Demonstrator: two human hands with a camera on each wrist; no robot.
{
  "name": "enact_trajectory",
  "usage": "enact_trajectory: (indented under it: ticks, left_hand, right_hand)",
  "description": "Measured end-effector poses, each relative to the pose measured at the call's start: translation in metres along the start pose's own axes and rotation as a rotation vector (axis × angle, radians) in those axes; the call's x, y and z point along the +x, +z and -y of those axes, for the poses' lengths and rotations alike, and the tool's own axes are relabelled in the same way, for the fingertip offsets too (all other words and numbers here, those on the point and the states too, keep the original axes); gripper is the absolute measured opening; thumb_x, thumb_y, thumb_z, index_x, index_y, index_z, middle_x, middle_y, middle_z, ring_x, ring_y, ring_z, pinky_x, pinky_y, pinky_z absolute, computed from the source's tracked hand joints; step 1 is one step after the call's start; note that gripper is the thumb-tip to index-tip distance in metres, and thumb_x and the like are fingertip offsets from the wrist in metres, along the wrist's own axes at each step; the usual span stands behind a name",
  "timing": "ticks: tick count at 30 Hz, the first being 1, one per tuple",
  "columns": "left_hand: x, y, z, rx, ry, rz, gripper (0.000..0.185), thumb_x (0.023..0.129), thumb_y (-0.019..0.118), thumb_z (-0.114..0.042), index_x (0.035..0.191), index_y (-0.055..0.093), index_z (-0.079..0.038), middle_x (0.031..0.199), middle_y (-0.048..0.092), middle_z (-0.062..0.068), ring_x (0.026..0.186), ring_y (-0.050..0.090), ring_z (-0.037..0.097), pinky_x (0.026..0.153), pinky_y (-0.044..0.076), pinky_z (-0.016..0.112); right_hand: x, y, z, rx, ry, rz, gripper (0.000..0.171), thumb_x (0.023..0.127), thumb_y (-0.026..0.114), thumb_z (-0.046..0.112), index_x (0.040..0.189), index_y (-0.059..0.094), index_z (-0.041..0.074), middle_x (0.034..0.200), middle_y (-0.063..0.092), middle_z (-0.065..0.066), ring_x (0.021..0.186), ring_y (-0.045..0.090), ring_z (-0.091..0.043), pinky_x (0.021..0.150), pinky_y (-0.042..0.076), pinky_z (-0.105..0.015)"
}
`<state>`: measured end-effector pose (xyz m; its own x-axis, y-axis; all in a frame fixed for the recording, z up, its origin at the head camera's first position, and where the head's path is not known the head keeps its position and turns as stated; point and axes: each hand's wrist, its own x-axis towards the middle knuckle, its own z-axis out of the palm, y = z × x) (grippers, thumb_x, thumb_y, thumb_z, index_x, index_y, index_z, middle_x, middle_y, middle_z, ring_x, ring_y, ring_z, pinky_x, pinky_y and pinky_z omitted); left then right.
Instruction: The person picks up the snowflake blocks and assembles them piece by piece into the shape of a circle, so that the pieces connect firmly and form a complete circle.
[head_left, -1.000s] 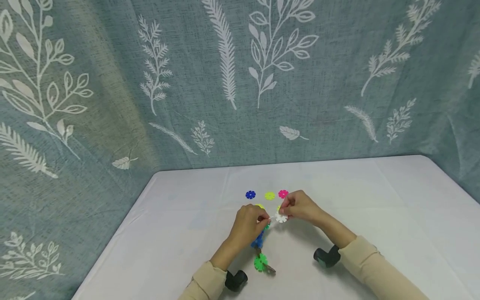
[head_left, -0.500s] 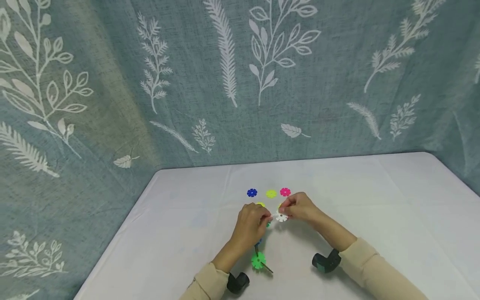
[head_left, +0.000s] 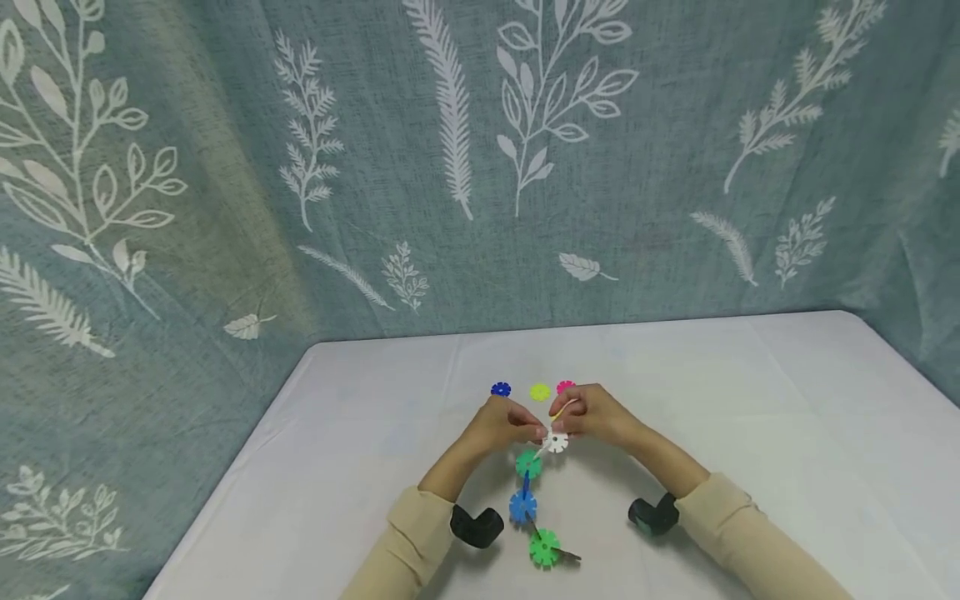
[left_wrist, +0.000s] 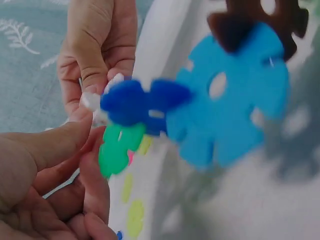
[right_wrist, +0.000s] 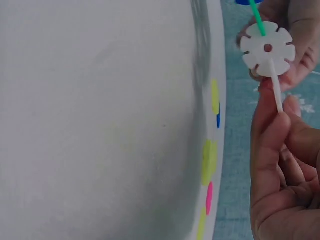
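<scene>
My left hand (head_left: 504, 427) pinches a white notched disc (right_wrist: 268, 48), seen face-on in the right wrist view. A second white notched disc (head_left: 556, 440) is slotted into it, pinched between the thumb and fingers of my right hand (head_left: 596, 412). From the left-hand white disc hangs a chain of slotted discs: a teal-green disc (head_left: 528, 463), a dark blue disc (left_wrist: 145, 102), a light blue disc (head_left: 522, 506), a brown disc (left_wrist: 270, 20), a bright green disc (head_left: 544, 548) and another brown disc (head_left: 567, 556) at its lower end. Fingers partly cover both white discs.
Behind the hands on the white-covered table (head_left: 360, 467) lie loose discs: a blue disc (head_left: 500, 389), a yellow disc (head_left: 540, 392) and a pink disc (head_left: 565, 387). More yellow discs (left_wrist: 135, 218) show in the left wrist view. A patterned curtain (head_left: 465, 167) hangs beyond.
My left hand has shifted slightly left and its wrist has turned. The chain has swung out from behind it towards me. The two white discs have come closer together.
</scene>
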<state>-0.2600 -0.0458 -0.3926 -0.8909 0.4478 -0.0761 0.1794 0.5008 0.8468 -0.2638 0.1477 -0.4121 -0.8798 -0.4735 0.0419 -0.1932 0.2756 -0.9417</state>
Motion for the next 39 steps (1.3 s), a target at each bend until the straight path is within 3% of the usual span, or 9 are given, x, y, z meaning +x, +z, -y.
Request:
enact_trajectory:
  ticks: [3,5,11,15,18,22,29,33,39]
  left_hand:
    - [0.000,0.001,0.004,-0.055,-0.046,0.001,0.016,0.080,0.068,-0.007,0.086,0.070,0.008,0.080,0.070,0.019,0.068,0.061,0.009,0.068,0.051,0.025]
    - [0.000,0.001,0.005,-0.073,-0.077,-0.018,0.016,0.079,0.069,-0.007,0.085,0.070,0.008,0.080,0.070,0.018,0.067,0.059,0.008,0.068,0.050,0.026]
    - [-0.003,0.000,0.006,-0.134,-0.150,-0.037,0.016,0.081,0.066,-0.008,0.085,0.067,0.007,0.083,0.070,0.015,0.069,0.060,0.008,0.072,0.052,0.028]
    - [-0.004,0.000,0.007,-0.172,-0.200,-0.066,0.015,0.082,0.065,-0.008,0.086,0.066,0.007,0.086,0.070,0.013,0.069,0.060,0.008,0.073,0.052,0.028]
    - [-0.004,0.001,0.008,-0.175,-0.226,-0.085,0.016,0.082,0.066,-0.008,0.090,0.067,0.005,0.088,0.069,0.011,0.069,0.061,0.007,0.073,0.053,0.027]
    - [-0.003,0.003,0.011,-0.171,-0.240,-0.100,0.017,0.081,0.067,-0.009,0.093,0.068,0.004,0.091,0.069,0.011,0.070,0.060,0.007,0.072,0.053,0.026]
    - [-0.002,0.004,0.012,-0.167,-0.240,-0.116,0.019,0.081,0.068,-0.012,0.090,0.068,0.005,0.086,0.070,0.011,0.070,0.060,0.009,0.073,0.052,0.028]
    - [-0.001,0.005,0.011,-0.188,-0.252,-0.125,0.020,0.082,0.066,-0.013,0.091,0.068,0.005,0.090,0.070,0.012,0.077,0.063,0.012,0.080,0.051,0.032]
    - [0.000,0.008,0.009,-0.213,-0.289,-0.132,0.022,0.081,0.066,-0.019,0.092,0.069,0.000,0.090,0.071,0.009,0.083,0.063,0.014,0.086,0.046,0.040]
  right_hand:
    - [0.000,-0.002,0.000,0.004,-0.011,0.019,0.022,0.087,0.057,0.000,0.103,0.056,-0.015,0.085,0.068,-0.022,0.068,0.062,-0.006,0.061,0.053,-0.025]
    - [0.000,-0.006,-0.001,-0.025,0.008,-0.017,0.025,0.088,0.058,0.003,0.106,0.058,-0.014,0.090,0.068,-0.023,0.071,0.064,-0.009,0.061,0.053,-0.026]
    - [0.004,-0.016,-0.008,-0.323,0.090,-0.170,0.023,0.081,0.066,0.007,0.102,0.068,-0.003,0.083,0.066,-0.012,0.066,0.048,-0.012,0.056,0.041,-0.023]
    - [0.007,-0.016,-0.012,-0.442,0.109,-0.134,0.026,0.077,0.069,0.004,0.102,0.069,-0.001,0.070,0.060,-0.011,0.060,0.033,-0.012,0.054,0.030,-0.024]
    - [0.011,-0.014,-0.013,-0.496,0.094,-0.099,0.027,0.075,0.070,0.004,0.102,0.070,0.000,0.067,0.061,-0.011,0.059,0.033,-0.013,0.055,0.030,-0.024]
    - [0.013,-0.011,-0.013,-0.580,0.076,-0.116,0.021,0.071,0.074,0.006,0.092,0.072,0.004,0.078,0.063,-0.006,0.070,0.046,-0.012,0.062,0.038,-0.026]
    - [0.001,-0.014,-0.010,-0.542,-0.033,-0.156,0.009,0.073,0.071,0.002,0.072,0.064,0.007,0.068,0.063,-0.001,0.062,0.050,-0.009,0.057,0.041,-0.023]
    - [-0.009,-0.013,-0.005,-0.486,-0.097,-0.159,0.011,0.076,0.070,0.001,0.071,0.062,0.007,0.066,0.062,0.002,0.060,0.047,-0.006,0.056,0.041,-0.019]
    - [-0.017,-0.006,0.002,-0.516,-0.200,-0.214,0.013,0.076,0.070,0.002,0.071,0.061,0.010,0.066,0.060,0.005,0.062,0.050,-0.003,0.059,0.044,-0.020]
